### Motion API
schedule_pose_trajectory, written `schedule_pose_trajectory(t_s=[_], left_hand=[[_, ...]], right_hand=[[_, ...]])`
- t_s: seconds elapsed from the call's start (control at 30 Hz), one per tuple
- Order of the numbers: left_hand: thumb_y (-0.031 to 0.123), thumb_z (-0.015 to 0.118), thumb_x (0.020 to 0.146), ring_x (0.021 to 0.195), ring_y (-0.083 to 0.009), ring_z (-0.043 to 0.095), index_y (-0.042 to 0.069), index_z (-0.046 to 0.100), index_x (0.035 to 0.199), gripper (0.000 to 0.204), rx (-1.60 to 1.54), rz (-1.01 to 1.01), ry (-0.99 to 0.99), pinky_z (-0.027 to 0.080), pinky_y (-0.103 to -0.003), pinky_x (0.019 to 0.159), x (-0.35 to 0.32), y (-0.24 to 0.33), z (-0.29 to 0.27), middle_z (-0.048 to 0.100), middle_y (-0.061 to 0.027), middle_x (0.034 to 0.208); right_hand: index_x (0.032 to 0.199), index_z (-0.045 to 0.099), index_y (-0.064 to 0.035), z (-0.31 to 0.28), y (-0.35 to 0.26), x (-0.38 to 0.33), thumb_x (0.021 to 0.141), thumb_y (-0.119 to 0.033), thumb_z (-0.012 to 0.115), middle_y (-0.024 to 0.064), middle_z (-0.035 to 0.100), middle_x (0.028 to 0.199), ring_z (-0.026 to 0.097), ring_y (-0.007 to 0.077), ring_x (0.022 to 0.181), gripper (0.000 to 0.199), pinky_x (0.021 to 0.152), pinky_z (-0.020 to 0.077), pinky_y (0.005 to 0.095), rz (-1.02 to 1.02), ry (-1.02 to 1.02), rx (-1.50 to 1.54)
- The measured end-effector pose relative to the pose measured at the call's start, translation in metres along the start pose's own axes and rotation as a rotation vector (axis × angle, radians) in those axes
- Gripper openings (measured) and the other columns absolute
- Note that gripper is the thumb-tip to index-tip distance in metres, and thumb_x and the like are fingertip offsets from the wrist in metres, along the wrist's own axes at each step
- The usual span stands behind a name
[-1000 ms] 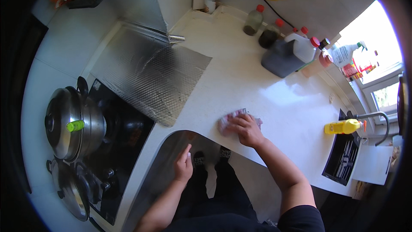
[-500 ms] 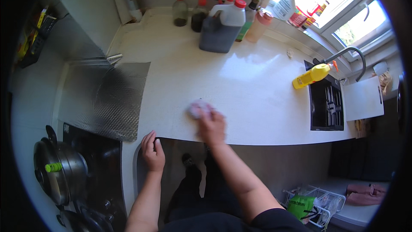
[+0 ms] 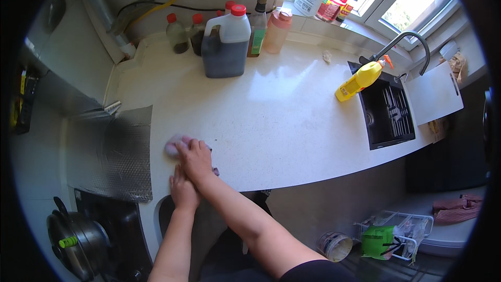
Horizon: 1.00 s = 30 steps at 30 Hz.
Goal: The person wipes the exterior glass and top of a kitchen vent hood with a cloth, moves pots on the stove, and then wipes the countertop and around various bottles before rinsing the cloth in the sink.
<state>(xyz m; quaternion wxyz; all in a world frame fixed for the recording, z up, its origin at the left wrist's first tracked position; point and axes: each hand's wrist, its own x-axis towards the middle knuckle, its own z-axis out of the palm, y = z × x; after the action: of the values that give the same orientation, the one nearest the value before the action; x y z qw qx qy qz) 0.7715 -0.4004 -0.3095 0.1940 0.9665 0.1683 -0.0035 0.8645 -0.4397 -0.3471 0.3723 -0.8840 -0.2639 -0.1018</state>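
My right hand (image 3: 197, 163) presses a crumpled pinkish-grey cloth (image 3: 176, 144) against the white countertop (image 3: 271, 136), close to the foil-covered section. Dark bits of the cloth stick out on the right side of that hand. Just below it, at the counter's front edge, my left hand (image 3: 184, 192) lies with its fingers stretched out and nothing in them. The right wrist partly crosses over the left hand. A few tiny dark specks dot the counter near the cloth.
A large jug (image 3: 224, 55) of dark liquid stands among several bottles at the back. A yellow pump bottle (image 3: 360, 80) stands beside the black sink (image 3: 378, 112). At left are a foil sheet (image 3: 130, 151) and a pot (image 3: 83, 240) on the stove. A wire basket (image 3: 417, 235) sits below right.
My right hand has moved left across the counter with the cloth and is now against my left hand. The view has shifted, and a round tub shows at the lower right.
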Motion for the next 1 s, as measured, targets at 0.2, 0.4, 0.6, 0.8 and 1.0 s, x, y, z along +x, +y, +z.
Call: schedule_pose_trajectory(t_s=[0.2, 0.4, 0.6, 0.8, 1.0], left_hand=[[0.029, 0.067, 0.08, 0.134, -0.0377, 0.037, 0.001, 0.06, 0.122, 0.051, 0.122, 0.006, -0.017, 0.027, -0.055, 0.109, -0.003, -0.011, 0.012, 0.044, -0.022, 0.141], [0.031, 0.069, 0.078, 0.137, -0.0374, 0.031, 0.0, 0.053, 0.129, 0.061, 0.063, 0.046, 0.003, 0.017, -0.06, 0.11, 0.009, 0.017, 0.027, 0.041, -0.0211, 0.143], [0.036, 0.07, 0.077, 0.141, -0.0359, 0.024, 0.0, 0.045, 0.135, 0.073, -0.017, 0.292, -0.086, 0.01, -0.062, 0.111, 0.04, 0.111, 0.051, 0.032, -0.0207, 0.149], [0.048, 0.068, 0.077, 0.143, -0.0319, 0.021, -0.002, 0.043, 0.136, 0.082, 0.213, 0.19, -0.343, 0.003, -0.061, 0.112, 0.058, 0.14, 0.051, 0.028, -0.0222, 0.151], [0.043, 0.072, 0.075, 0.144, -0.0349, 0.014, -0.001, 0.038, 0.14, 0.086, 0.249, 0.069, -0.394, 0.001, -0.065, 0.11, 0.062, 0.171, 0.044, 0.019, -0.0216, 0.154]], right_hand=[[0.112, 0.062, -0.0219, -0.061, 0.101, 0.03, 0.086, -0.024, 0.06, 0.0161, 0.062, 0.104, 0.057, 0.0335, 0.091, 0.026, 0.074, 0.046, 0.0448, 0.301, 0.206, -0.085], [0.112, 0.065, -0.0279, -0.183, 0.222, -0.013, 0.08, -0.026, 0.07, 0.0102, 0.057, 0.095, 0.055, 0.032, 0.09, 0.032, 0.076, 0.0496, 0.0431, 0.63, 0.342, -0.469], [0.114, 0.063, -0.017, -0.189, 0.202, 0.003, 0.083, -0.019, 0.065, 0.016, 0.062, 0.09, 0.058, 0.0346, 0.078, 0.032, 0.074, 0.0479, 0.042, 0.328, 0.361, -0.264], [0.108, 0.065, -0.0205, -0.144, 0.191, -0.001, 0.083, -0.019, 0.063, 0.0149, 0.063, 0.108, 0.058, 0.0332, 0.093, 0.026, 0.077, 0.0473, 0.0444, 0.162, 0.252, -0.228], [0.109, 0.064, -0.018, -0.29, 0.334, -0.039, 0.087, -0.039, 0.059, 0.0179, 0.059, 0.1, 0.055, 0.0361, 0.099, 0.03, 0.083, 0.0454, 0.0462, 0.826, 0.36, -0.486]])
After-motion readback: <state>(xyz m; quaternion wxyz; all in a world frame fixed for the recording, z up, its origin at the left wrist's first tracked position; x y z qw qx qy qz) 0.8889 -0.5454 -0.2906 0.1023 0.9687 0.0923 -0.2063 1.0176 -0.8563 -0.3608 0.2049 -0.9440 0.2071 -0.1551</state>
